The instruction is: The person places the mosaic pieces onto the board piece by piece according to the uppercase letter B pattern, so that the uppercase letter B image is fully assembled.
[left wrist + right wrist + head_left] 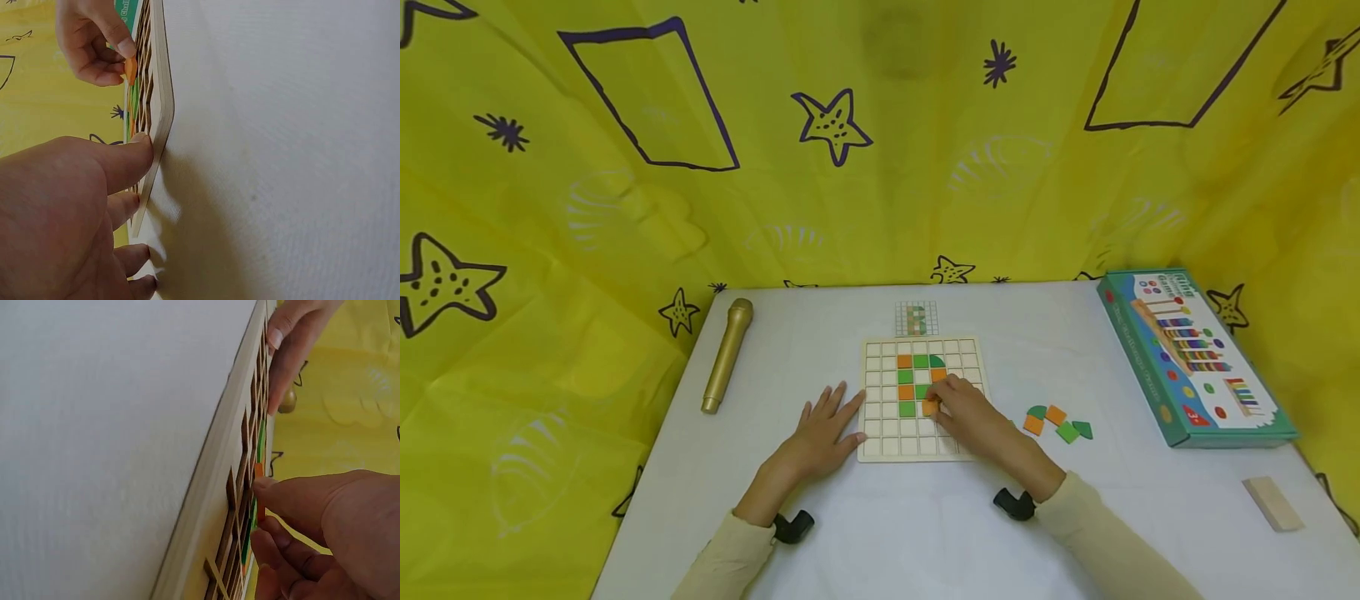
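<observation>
A wooden grid board (880, 446) lies on the table, with green and orange tiles set in several of its squares. My right hand (973, 421) is over the board's middle, pinching an orange tile (260, 487) between thumb and fingers. In the left wrist view that same orange tile (130, 70) is tilted close over the grid. My left hand (816, 437) rests at the board's left edge, fingers spread, its thumb (128, 161) touching the rim. Behind the board lies a small pattern card (928, 312) showing a green and orange figure on a grid.
Right of the board lie several loose tiles, among them a green square (1067, 432) and an orange one (1033, 426). A gold microphone (727, 354) lies at the left. A boxed game (1198, 358) and a pale wooden block (1273, 503) are at the right. Yellow curtain (895, 208) surrounds the table.
</observation>
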Demonstrator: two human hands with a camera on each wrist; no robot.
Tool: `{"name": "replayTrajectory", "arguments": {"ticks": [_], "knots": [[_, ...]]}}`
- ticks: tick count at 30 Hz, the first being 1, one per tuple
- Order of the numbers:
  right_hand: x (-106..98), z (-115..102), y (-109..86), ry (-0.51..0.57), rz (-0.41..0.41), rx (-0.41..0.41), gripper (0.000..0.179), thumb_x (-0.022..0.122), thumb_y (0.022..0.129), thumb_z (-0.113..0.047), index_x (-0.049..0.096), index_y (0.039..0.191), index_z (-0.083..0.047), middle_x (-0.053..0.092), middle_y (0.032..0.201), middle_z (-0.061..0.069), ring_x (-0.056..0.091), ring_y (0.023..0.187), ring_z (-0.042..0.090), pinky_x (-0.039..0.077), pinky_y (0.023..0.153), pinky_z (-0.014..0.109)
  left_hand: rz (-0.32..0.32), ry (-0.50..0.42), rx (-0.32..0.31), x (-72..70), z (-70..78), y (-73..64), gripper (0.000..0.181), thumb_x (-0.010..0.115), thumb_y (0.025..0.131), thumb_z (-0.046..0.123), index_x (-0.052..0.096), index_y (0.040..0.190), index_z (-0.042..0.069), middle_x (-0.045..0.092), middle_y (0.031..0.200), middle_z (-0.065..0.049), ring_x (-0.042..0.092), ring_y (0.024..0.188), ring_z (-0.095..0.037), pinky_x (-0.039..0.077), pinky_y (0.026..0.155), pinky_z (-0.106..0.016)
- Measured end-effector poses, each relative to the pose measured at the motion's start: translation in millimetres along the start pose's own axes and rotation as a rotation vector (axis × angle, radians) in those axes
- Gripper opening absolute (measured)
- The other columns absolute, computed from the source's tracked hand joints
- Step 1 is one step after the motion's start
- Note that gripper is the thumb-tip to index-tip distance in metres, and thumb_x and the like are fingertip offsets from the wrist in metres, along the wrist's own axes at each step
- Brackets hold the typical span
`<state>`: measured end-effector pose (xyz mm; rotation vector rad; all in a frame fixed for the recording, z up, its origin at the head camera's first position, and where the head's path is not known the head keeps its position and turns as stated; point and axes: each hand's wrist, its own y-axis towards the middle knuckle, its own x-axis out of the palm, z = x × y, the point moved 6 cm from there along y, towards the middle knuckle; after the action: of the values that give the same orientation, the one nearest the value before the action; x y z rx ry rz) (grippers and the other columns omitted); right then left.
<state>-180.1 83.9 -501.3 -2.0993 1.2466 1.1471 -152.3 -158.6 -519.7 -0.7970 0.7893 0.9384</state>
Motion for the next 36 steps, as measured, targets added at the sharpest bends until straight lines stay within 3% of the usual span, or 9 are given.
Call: {"name": "replayTrajectory", "arguments": {"ticks": [7, 15, 20, 24, 32, 36], "knots": [[3.8, -8.6, 3.1, -0.067, 0.035, -0.038, 0.006, 0.076, 0.096, -0.006, 0.074, 0.101, -0.01, 0.065, 0.104, 0.003, 0.058, 0.093, 0.022, 0.05, 0.085, 0.041, -0.012, 0.014, -0.01, 0.7, -0.3, 0.0, 0.068, 0.054, 0.109, 0.045, 0.03, 0.168, 0.022, 0.012, 0.177, -0.016, 0.006, 0.164, -0.04, 0.007, 0.128, -0.066], [3.2, -10.7, 1.6, -0.086, 0.062, -0.063, 0.01, 0.078, 0.095, -0.005, 0.076, 0.104, -0.01, 0.066, 0.107, 0.004, 0.06, 0.095, 0.023, 0.052, 0.085, 0.041, -0.015, 0.012, -0.009, 0.5, 0.2, 0.2, 0.069, 0.055, 0.109, 0.045, 0.03, 0.168, 0.021, 0.013, 0.177, -0.017, 0.006, 0.164, -0.041, 0.008, 0.128, -0.068], [-4.9, -3.5, -4.2, -0.079, 0.05, -0.014, 0.015, 0.079, 0.095, -0.009, 0.077, 0.11, -0.011, 0.065, 0.113, 0.004, 0.062, 0.106, 0.026, 0.05, 0.088, 0.043, -0.019, 0.014, -0.006, 0.9, -0.3, 1.4, 0.068, 0.054, 0.109, 0.045, 0.029, 0.169, 0.022, 0.013, 0.177, -0.016, 0.006, 0.164, -0.04, 0.008, 0.128, -0.067], [-21.0, 12.6, -12.7, -0.071, 0.02, 0.074, 0.019, 0.076, 0.098, -0.01, 0.075, 0.116, -0.01, 0.065, 0.117, 0.006, 0.06, 0.113, 0.029, 0.048, 0.092, 0.045, -0.016, 0.017, -0.008, 1.2, -0.7, 1.5, 0.068, 0.054, 0.109, 0.044, 0.03, 0.168, 0.021, 0.013, 0.177, -0.016, 0.006, 0.164, -0.04, 0.007, 0.128, -0.067], [-65.9, 68.9, -46.0, -0.099, -0.07, 0.286, 0.016, 0.069, 0.102, -0.014, 0.069, 0.115, -0.006, 0.063, 0.111, 0.017, 0.06, 0.1, 0.033, 0.044, 0.082, 0.05, -0.016, 0.014, -0.007, 0.2, -0.8, 0.7, 0.067, 0.054, 0.109, 0.043, 0.031, 0.168, 0.021, 0.013, 0.176, -0.018, 0.006, 0.164, -0.041, 0.007, 0.128, -0.067], [-79.4, 95.1, -60.4, -0.046, -0.106, 0.316, 0.019, 0.071, 0.1, -0.012, 0.067, 0.118, -0.005, 0.061, 0.116, 0.023, 0.06, 0.101, 0.037, 0.048, 0.083, 0.054, -0.017, 0.016, -0.005, -0.3, -0.9, 0.3, 0.067, 0.054, 0.11, 0.043, 0.031, 0.168, 0.02, 0.014, 0.176, -0.018, 0.006, 0.163, -0.042, 0.008, 0.128, -0.068]]}}
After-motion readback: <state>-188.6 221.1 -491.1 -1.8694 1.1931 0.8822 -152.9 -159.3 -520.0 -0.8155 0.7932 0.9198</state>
